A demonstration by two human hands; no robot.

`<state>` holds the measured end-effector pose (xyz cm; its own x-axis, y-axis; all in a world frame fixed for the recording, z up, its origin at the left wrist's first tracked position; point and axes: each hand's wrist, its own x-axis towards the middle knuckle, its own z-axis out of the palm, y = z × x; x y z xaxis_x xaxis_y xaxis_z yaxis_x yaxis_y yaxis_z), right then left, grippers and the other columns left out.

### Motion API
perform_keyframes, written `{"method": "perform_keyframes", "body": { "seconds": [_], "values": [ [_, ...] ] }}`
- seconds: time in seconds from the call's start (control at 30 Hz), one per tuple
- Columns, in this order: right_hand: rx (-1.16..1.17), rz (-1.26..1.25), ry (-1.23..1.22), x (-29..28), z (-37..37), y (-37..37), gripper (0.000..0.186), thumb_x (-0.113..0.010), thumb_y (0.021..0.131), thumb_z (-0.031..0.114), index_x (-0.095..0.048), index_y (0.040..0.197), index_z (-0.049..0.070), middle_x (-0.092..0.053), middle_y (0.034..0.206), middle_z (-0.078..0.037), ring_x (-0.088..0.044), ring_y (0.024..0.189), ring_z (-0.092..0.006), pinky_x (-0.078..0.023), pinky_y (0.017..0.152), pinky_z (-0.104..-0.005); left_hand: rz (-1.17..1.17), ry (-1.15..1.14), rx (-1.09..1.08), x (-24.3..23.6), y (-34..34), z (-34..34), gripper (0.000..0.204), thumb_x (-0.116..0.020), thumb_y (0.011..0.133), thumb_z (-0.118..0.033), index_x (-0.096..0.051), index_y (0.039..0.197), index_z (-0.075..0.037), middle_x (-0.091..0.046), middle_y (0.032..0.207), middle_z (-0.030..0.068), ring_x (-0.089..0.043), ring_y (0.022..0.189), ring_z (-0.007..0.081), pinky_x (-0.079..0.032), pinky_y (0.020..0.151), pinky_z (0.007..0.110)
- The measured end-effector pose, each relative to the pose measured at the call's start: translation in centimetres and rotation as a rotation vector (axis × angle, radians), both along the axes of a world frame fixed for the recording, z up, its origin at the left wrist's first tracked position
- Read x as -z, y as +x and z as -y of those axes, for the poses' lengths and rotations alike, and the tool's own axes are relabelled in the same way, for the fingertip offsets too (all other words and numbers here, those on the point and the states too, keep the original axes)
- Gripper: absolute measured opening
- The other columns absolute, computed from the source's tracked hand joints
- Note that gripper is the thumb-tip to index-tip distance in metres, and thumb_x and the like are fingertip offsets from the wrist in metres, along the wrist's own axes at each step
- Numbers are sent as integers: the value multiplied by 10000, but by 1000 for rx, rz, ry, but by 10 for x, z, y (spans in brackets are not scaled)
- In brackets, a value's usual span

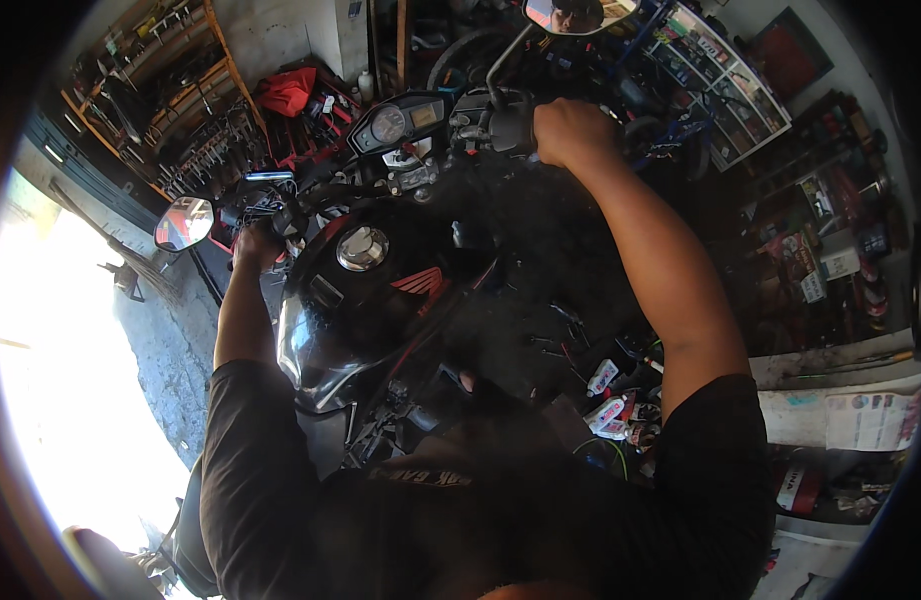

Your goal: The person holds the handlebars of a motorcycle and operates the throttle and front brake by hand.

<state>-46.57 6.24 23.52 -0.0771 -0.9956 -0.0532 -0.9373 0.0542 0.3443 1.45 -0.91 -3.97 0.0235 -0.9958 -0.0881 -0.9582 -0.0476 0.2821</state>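
Note:
A black motorcycle's fuel tank (381, 300), with a round silver filler cap (363, 248), lies between my arms. My left hand (257, 246) is wrapped round the left handlebar grip, beside the left mirror (185, 224). On the other side my right hand (578, 132) closes over the black right handlebar grip (513, 130); its fingertips are hidden on the far side. The instrument cluster (401, 120), with a round dial and a small display, sits between the two grips. Above my right hand stands the right mirror (579, 14).
Wrenches and other tools (216, 155) hang at the far left, next to a red cloth (287, 92). Several white bottles (607, 412) and loose tools (569, 325) lie low on the right. A glass-fronted cabinet (716, 80) and crowded shelves (831, 220) line the right side.

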Motion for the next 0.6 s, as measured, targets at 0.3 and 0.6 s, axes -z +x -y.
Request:
{"method": "perform_keyframes", "body": {
  "seconds": [0.3,0.6],
  "values": [
    [-100,-56,-119,17,-1,-10,152,-748,825,147,-806,962,117,-789,1009,-112,-768,989,-288,-611,830,-401,6,-7,12,2,1,2,479,-672,789,-280,-706,1232,-102,-706,1208,256,-669,1161,434,-537,987,527],
    [-74,-39,-58,12,0,-9,188,-738,816,145,-804,989,110,-782,1052,-130,-762,1014,-301,-609,842,-421,33,-20,44,9,6,8,435,-677,799,-272,-704,1195,-97,-709,1186,258,-669,1156,434,-544,972,535]
  ]
}}
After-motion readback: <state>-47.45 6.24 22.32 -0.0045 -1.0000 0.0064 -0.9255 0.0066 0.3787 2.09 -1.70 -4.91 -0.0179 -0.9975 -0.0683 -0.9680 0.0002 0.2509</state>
